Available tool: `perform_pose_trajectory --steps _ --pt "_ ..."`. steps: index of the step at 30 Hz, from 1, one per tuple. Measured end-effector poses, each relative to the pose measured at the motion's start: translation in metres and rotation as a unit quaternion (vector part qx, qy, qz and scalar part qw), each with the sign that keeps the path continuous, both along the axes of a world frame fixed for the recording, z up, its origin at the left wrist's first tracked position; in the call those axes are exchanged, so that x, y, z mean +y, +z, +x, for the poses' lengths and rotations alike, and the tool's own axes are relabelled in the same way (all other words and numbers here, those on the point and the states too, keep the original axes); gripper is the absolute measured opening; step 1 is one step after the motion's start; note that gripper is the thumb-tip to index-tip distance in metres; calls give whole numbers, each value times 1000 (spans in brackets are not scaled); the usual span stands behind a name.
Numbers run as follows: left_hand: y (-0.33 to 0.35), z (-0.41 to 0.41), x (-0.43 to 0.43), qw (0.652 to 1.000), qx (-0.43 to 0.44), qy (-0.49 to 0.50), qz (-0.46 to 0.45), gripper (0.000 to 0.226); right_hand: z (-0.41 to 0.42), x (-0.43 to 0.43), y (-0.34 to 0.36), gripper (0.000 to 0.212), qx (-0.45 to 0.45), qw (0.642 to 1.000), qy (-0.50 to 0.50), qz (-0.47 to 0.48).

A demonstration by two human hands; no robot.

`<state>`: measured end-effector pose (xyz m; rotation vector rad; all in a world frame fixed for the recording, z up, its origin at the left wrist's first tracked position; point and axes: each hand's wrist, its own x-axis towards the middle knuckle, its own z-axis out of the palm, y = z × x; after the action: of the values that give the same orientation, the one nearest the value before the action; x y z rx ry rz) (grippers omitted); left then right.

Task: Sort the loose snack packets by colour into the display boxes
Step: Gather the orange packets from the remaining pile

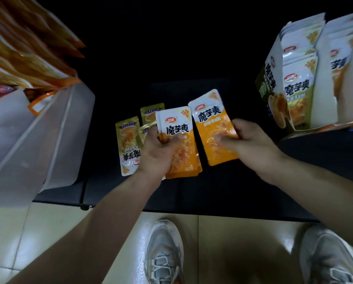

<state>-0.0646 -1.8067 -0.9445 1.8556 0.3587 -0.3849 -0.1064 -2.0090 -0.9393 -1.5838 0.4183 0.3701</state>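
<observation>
Holding orange packets (184, 154) | surface: black table (212, 191) | floor: pale tiles (48, 232)

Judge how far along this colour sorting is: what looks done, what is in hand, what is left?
Done: green packets fill the green display box on the right, and orange packets stand in the white box on the left. In hand: the left hand holds a small stack of orange packets, the right hand a single orange packet. Left: a few loose green packets lie on the dark table.
</observation>
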Motion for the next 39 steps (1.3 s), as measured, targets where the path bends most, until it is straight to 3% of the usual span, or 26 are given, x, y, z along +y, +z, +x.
perform_pose_trajectory --steps 2,9,15,20,28,36,39 --pt "2 -5 -9 1000 -1 -9 -18 37 -10 2 -4 29 9 998 10 62" --pt "6 -12 -32 995 12 -23 -95 46 -14 -15 -3 48 26 995 75 52" --pt "9 -11 -49 978 94 -12 -184 36 -18 -25 -5 35 25 996 9 91" --pt "4 -13 -50 989 44 -95 -104 56 -21 -35 -6 35 18 995 -20 101" --pt "13 -22 -55 988 31 -105 -107 49 -31 -38 2 32 -9 995 -9 99" --pt "37 -40 -59 987 32 -112 -112 44 -47 -43 27 31 -37 999 1 2" --pt "53 -46 -72 982 43 -126 -132 63 -51 -51 40 33 -34 999 -2 -26"
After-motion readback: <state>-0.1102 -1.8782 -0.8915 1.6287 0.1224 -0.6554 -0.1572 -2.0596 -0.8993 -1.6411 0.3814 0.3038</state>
